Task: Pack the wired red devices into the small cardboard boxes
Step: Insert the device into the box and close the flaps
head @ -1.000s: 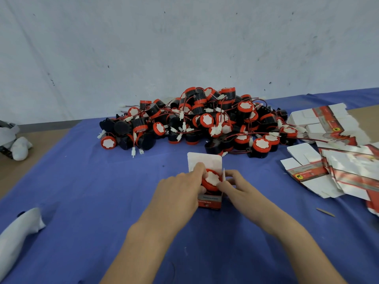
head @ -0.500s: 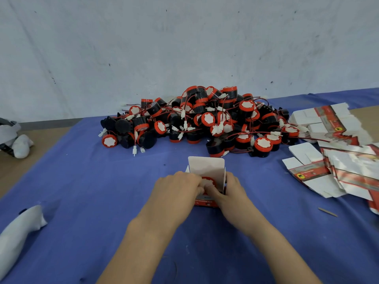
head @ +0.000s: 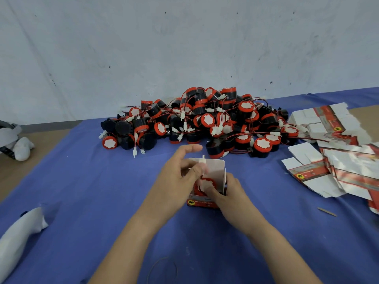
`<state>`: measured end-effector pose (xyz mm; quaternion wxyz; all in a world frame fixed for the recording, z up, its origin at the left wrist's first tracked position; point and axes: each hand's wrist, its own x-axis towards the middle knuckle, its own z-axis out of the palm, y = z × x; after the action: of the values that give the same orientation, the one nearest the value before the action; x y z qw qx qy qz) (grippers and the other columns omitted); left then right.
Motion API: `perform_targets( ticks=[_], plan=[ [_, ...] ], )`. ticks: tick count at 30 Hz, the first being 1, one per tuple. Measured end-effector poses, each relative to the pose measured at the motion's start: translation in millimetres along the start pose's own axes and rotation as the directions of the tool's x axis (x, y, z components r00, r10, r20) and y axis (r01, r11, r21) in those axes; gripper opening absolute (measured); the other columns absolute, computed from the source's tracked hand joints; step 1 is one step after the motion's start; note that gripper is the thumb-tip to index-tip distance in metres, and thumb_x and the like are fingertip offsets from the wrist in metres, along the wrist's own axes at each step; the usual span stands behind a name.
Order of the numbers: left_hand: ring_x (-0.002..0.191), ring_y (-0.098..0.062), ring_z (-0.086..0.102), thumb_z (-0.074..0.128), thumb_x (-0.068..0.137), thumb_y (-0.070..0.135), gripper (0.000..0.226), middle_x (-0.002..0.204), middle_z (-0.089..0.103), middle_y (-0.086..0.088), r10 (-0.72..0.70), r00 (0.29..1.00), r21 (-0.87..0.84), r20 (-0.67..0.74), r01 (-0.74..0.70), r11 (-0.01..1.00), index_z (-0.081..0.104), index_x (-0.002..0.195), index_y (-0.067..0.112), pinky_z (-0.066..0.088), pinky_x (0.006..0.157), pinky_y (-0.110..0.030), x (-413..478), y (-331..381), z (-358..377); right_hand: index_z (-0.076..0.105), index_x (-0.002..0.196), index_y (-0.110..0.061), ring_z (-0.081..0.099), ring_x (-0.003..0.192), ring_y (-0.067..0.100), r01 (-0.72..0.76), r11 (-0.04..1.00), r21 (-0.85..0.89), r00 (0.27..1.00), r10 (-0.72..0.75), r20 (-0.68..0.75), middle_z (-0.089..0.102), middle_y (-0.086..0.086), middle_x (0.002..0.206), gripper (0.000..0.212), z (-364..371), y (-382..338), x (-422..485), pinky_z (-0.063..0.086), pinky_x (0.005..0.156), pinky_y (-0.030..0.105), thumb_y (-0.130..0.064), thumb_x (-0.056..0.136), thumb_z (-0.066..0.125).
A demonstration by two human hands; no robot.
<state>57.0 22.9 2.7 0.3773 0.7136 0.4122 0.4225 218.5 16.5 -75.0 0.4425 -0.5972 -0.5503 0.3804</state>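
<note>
The blue-clothed surface (head: 82, 181) carries everything. Nearest, the right grip (head: 229, 193) holds the small cardboard box (head: 202, 202) upright, with a red device (head: 207, 184) already seated inside. The left grip (head: 178, 177) pinches the white connector (head: 203, 160) in front of the open flap (head: 215, 169). The step in hand looks like stowing that connector. Next, tuck it down beside the device and fold the flap shut. Beyond lies the device pile (head: 205, 121).

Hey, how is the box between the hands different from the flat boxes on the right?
The box is folded up and stands upright, flap open; the flat boxes lie unfolded. The box holds a red device; the flat boxes hold nothing. The right hand holds the box; no hand touches the flat boxes. Both are white card with a red printed band and yellow logo.
</note>
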Motion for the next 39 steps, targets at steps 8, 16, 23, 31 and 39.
perform_targets(
  ticks=[8, 16, 23, 31, 39],
  plan=[
    [0.108, -0.008, 0.044, 0.052, 0.100, 0.031, 0.022, 0.113, 0.060, 0.015, 0.202, 0.979, 0.736, 0.020, -0.152, 0.660, 0.058, 0.122, 0.033, 0.047, 0.081, -0.026, -0.8, -20.1, -0.7, 0.051, 0.124, -0.036, 0.054, 0.121, 0.016, 0.008, 1.000, 0.014, 1.000, -0.009, 0.010, 0.053, -0.009, 0.127, 0.030, -1.0, 0.7, 0.2, 0.050, 0.102, 0.043, -0.045, 0.097, 0.060],
    [0.113, -0.013, 0.046, 0.043, 0.105, 0.036, 0.029, 0.126, 0.047, 0.008, 0.121, 0.992, 0.826, -0.046, -0.030, 0.563, 0.064, 0.124, 0.027, 0.048, 0.073, -0.028, 2.9, -28.6, 4.1, 0.049, 0.123, -0.037, 0.051, 0.120, 0.015, 0.004, 1.000, -0.009, 1.000, -0.004, -0.014, 0.049, -0.013, 0.123, 0.028, -0.2, -1.2, -1.0, 0.049, 0.103, 0.042, -0.043, 0.097, 0.059],
    [0.101, -0.017, 0.048, 0.040, 0.105, 0.032, 0.018, 0.105, 0.052, 0.007, 0.005, 0.997, 0.872, -0.072, 0.060, 0.485, 0.055, 0.111, 0.024, 0.045, 0.068, -0.031, 3.7, -26.3, 14.7, 0.048, 0.120, -0.039, 0.049, 0.119, 0.013, 0.006, 0.999, -0.054, 1.000, -0.007, -0.014, 0.046, -0.017, 0.118, 0.023, -0.5, -2.5, -3.9, 0.049, 0.102, 0.040, -0.042, 0.099, 0.056],
    [0.093, -0.018, 0.047, 0.045, 0.097, 0.012, 0.030, 0.097, 0.048, 0.005, -0.073, 0.997, 0.902, -0.020, 0.050, 0.428, 0.059, 0.118, 0.029, 0.033, 0.061, -0.030, 9.2, -26.7, 16.2, 0.049, 0.122, -0.036, 0.049, 0.119, 0.014, 0.003, 0.999, -0.047, 1.000, -0.004, -0.016, 0.047, -0.015, 0.119, 0.024, -1.3, -4.3, -5.7, 0.049, 0.102, 0.040, -0.040, 0.099, 0.056],
    [0.083, -0.018, 0.052, 0.039, 0.100, 0.020, 0.020, 0.086, 0.051, 0.007, -0.016, 0.998, 0.921, -0.066, 0.067, 0.384, 0.056, 0.107, 0.028, 0.030, 0.054, -0.029, 2.0, -27.2, 15.3, 0.047, 0.127, -0.035, 0.049, 0.119, 0.014, -0.005, 0.998, -0.063, 1.000, 0.004, -0.010, 0.046, -0.016, 0.119, 0.031, -1.9, -6.1, -5.5, 0.049, 0.102, 0.040, -0.042, 0.098, 0.056]
  ],
)
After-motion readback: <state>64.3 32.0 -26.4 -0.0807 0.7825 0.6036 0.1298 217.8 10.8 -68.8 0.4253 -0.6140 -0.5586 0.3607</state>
